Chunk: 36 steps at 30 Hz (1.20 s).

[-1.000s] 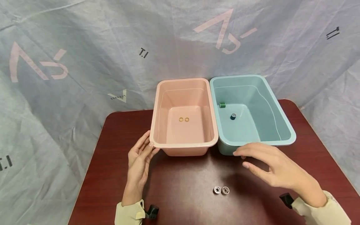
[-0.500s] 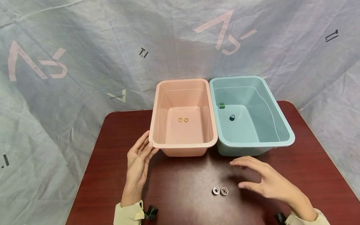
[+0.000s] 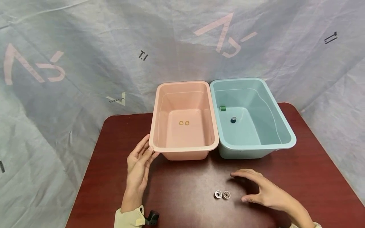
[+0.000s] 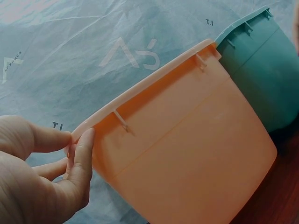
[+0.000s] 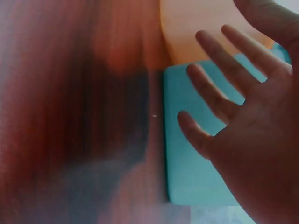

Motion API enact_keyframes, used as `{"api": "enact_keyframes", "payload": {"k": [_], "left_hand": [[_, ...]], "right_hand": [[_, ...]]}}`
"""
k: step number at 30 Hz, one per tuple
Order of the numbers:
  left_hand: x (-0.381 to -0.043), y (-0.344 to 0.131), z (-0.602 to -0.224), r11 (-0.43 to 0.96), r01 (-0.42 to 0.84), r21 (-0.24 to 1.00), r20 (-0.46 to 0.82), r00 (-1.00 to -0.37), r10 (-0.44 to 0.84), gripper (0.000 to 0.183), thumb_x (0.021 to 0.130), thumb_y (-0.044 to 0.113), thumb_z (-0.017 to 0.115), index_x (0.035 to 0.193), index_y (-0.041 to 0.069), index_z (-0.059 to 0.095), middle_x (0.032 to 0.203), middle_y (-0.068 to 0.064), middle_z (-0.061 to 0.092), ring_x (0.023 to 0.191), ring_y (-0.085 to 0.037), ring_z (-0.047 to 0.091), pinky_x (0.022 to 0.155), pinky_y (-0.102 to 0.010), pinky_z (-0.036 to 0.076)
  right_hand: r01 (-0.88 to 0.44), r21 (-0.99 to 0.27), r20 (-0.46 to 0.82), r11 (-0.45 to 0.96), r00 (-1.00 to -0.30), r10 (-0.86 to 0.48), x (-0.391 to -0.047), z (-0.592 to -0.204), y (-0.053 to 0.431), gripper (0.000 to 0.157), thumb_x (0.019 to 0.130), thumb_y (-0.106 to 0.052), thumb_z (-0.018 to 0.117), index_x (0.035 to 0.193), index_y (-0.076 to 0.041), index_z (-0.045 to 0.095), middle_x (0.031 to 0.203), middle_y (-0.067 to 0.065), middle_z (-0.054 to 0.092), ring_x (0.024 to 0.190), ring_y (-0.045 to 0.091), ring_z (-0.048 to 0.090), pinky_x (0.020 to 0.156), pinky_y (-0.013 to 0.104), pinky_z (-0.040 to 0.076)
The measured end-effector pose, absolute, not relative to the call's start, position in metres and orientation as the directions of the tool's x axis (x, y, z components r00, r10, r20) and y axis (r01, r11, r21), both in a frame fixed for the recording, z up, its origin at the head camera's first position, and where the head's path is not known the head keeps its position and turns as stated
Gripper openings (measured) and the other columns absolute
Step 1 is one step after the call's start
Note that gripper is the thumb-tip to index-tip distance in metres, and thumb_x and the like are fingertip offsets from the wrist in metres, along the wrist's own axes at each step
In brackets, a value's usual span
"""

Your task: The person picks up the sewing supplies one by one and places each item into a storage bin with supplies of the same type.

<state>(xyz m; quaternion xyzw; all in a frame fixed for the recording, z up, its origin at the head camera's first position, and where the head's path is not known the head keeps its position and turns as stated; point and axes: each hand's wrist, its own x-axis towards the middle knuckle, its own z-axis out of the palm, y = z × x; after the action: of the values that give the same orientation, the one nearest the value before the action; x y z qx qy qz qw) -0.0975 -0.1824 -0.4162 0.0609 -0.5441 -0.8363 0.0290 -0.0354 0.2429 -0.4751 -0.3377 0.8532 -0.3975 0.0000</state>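
Observation:
My left hand (image 3: 138, 169) pinches the front left corner of the pink basin (image 3: 183, 149), thumb and fingers around its rim; the left wrist view shows the fingertips (image 4: 85, 137) at that corner. My right hand (image 3: 265, 190) hovers over the table with fingers spread apart, holding nothing. Just left of its thumb lie two small silvery, bobbin-like rounds (image 3: 218, 194), side by side. Two small yellowish rings (image 3: 187, 123) lie on the pink basin's floor. Inside the teal basin (image 3: 256, 147) are a green spool (image 3: 222, 108) against the left wall and a dark blue spool (image 3: 233, 119).
Both basins stand side by side at the back of the dark red wooden table (image 3: 176, 183), the teal one on the right. Behind them hangs a grey printed cloth (image 3: 114, 47), which also closes off both sides.
My right hand has come back from the teal basin's front rim, lower toward the silvery rounds, its thumb and fingers spreading wider. The left hand keeps its hold on the pink rim.

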Motion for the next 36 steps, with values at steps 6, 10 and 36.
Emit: {"api": "enact_keyframes", "payload": {"k": [6, 10, 36], "left_hand": [[-0.097, -0.182, -0.417, -0.412, -0.012, 0.911, -0.063, -0.992, -0.109, 0.052, 0.104, -0.003, 0.058, 0.154, 0.005, 0.048, 0.146, -0.017, 0.053, 0.127, -0.022, 0.061, 0.092, -0.024, 0.063], [-0.099, -0.182, -0.417, -0.415, -0.012, 0.910, -0.059, -0.993, -0.100, 0.053, 0.104, -0.003, 0.058, 0.155, 0.004, 0.047, 0.146, -0.016, 0.053, 0.127, -0.021, 0.061, 0.092, -0.024, 0.063], [-0.096, -0.184, -0.415, -0.421, -0.019, 0.907, -0.069, -0.992, -0.103, 0.053, 0.103, -0.004, 0.058, 0.155, 0.005, 0.047, 0.146, -0.015, 0.054, 0.129, -0.021, 0.061, 0.091, -0.023, 0.063]], "right_hand": [[-0.595, -0.613, 0.276, 0.519, -0.777, -0.566, -0.033, -0.491, 0.241, 0.069, 0.076, -0.027, 0.094, 0.138, -0.019, 0.064, 0.135, -0.008, 0.066, 0.130, 0.007, 0.053, 0.110, 0.012, 0.024], [-0.611, -0.592, 0.288, 0.526, -0.770, -0.569, -0.032, -0.499, 0.238, 0.062, 0.076, -0.024, 0.093, 0.132, -0.021, 0.067, 0.131, -0.007, 0.068, 0.127, 0.016, 0.056, 0.111, 0.016, 0.025], [-0.676, -0.490, 0.373, 0.550, -0.733, -0.569, -0.034, -0.510, 0.223, 0.049, 0.066, -0.018, 0.094, 0.105, -0.038, 0.073, 0.113, -0.014, 0.068, 0.121, 0.022, 0.053, 0.105, 0.035, 0.022]]}}
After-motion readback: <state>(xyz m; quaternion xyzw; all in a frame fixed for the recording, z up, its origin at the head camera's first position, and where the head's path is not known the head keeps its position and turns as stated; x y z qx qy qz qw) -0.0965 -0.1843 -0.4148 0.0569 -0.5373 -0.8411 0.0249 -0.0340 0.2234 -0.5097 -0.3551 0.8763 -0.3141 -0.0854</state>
